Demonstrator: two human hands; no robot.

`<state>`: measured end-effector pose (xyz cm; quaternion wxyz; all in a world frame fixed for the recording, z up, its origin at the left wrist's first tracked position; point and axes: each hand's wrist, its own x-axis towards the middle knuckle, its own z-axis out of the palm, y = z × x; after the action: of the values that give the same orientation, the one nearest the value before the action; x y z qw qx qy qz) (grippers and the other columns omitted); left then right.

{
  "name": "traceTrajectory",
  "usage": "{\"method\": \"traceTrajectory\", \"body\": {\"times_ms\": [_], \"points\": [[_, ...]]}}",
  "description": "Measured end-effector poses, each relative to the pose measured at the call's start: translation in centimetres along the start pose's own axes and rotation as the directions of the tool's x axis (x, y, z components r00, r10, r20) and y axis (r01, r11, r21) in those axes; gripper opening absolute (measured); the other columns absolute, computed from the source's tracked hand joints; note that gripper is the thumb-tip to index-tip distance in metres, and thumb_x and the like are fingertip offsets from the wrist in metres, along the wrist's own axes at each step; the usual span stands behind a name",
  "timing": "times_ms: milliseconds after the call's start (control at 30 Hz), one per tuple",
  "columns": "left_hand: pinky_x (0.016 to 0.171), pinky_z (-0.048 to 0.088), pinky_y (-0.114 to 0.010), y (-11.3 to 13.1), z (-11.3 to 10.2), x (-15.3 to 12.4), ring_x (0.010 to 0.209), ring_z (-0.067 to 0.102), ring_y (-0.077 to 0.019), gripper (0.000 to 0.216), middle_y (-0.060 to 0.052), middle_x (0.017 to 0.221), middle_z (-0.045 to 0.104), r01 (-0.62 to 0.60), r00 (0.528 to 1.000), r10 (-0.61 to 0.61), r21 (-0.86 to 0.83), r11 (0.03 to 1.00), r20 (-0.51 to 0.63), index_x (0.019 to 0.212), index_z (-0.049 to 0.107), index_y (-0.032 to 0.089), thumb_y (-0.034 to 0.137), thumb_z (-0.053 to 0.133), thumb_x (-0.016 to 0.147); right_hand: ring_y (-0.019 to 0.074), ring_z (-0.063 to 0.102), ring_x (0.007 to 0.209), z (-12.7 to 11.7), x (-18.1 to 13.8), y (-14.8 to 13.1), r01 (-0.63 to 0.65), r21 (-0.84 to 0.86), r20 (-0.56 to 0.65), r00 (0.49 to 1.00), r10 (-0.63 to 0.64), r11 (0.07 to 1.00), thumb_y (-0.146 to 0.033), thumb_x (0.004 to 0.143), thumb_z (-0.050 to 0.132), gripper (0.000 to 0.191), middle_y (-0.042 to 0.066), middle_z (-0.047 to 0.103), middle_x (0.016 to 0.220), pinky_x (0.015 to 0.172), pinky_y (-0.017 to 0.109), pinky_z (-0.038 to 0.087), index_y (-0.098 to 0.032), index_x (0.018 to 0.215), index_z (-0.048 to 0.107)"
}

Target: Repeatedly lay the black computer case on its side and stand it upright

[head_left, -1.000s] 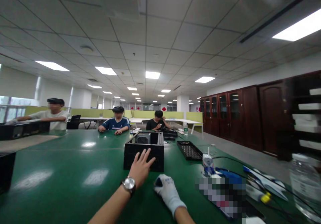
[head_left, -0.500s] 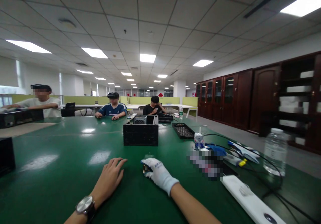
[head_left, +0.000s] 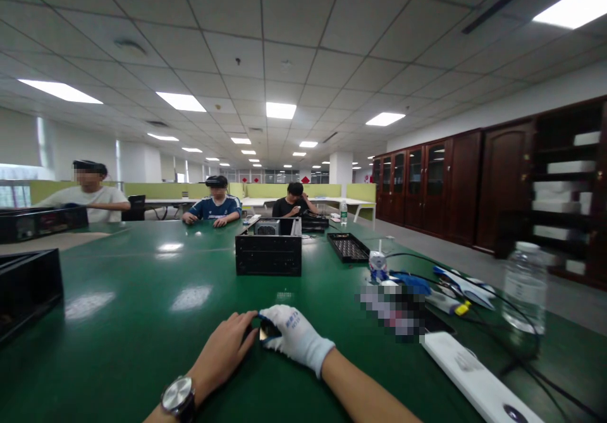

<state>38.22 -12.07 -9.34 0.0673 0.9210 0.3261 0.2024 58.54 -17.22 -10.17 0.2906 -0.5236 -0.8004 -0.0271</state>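
My bare left hand, with a wristwatch on the wrist, rests on the green table. Its fingertips touch a small dark object. My right hand wears a white glove and is curled around that small object, which I cannot make out. Both hands meet low in the middle of the view. An open black computer case stands farther back on the table, well beyond both hands.
A black perforated tray, cables, a small bottle and a white power strip lie to the right. A clear water bottle stands at far right. Black cases sit at left. Three people sit at the table's far end.
My left hand drew back from the black case to the table near me and now touches the object in my gloved right hand. The view tilted down, then steadied.
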Motion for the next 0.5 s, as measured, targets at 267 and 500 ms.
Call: {"method": "traceTrajectory", "body": {"times_ms": [267, 500], "points": [[0.108, 0.043, -0.044, -0.1, -0.5, -0.1, 0.116, 0.058, -0.0252, 0.038, -0.011, 0.125, 0.063, -0.014, 1.000, 0.015, 0.021, 1.000, -0.008, 0.131, 0.057, 0.017, 0.025, 0.038, 0.099, 0.0283, 0.065, 0.108, -0.5, 0.0, -1.6, -0.007, -0.065, 0.020, 1.000, 0.008, 0.998, -0.030, 0.072, 0.084, 0.057, 0.011, 0.069, 0.117, 0.099, 0.041, 0.050, -0.018, 0.123, 0.063], [0.108, 0.043, -0.046, -0.3, -0.3, 0.0, 0.121, 0.055, -0.0267, 0.039, -0.013, 0.131, 0.059, -0.011, 1.000, 0.011, -0.025, 1.000, 0.001, 0.135, 0.053, 0.018, 0.027, 0.042, 0.098, 0.0288, 0.063, 0.109, -1.1, 0.1, -2.6, -0.028, -0.098, 0.030, 0.999, 0.031, 0.995, -0.031, 0.074, 0.082, 0.055, 0.010, 0.068, 0.119, 0.099, 0.041, 0.049, -0.018, 0.124, 0.062]]}}
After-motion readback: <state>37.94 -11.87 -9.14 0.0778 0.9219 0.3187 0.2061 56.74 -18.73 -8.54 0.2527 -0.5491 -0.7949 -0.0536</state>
